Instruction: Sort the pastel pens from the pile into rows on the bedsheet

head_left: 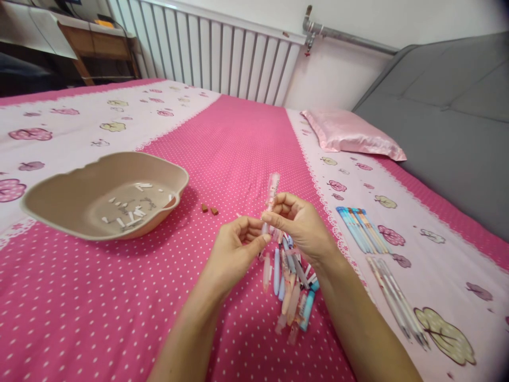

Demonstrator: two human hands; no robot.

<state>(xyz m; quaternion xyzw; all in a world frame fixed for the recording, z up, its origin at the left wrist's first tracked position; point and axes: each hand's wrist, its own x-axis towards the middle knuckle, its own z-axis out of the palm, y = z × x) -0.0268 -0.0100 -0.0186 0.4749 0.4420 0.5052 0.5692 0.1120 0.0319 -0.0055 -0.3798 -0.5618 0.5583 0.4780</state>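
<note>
A translucent pink pen [273,185] stands nearly upright between my hands, its top rising above the fingers. My right hand [304,225] pinches it at the middle with thumb and fingers. Lower down, my left hand [234,249] closes thumb and fingertips around its bottom end, which the fingers partly hide. Beneath the hands lies a loose pile of pen parts [292,297], with pink, peach, lilac and light blue barrels and caps. The hands cover the top of this pile.
A beige basin [79,185] on the left holds small white pieces and what look like springs. Two small brown pieces [209,209] lie beside it. On the right are a row of blue pens [363,229] and several whitish pens [397,300]. A pink pillow [353,132] lies farther back.
</note>
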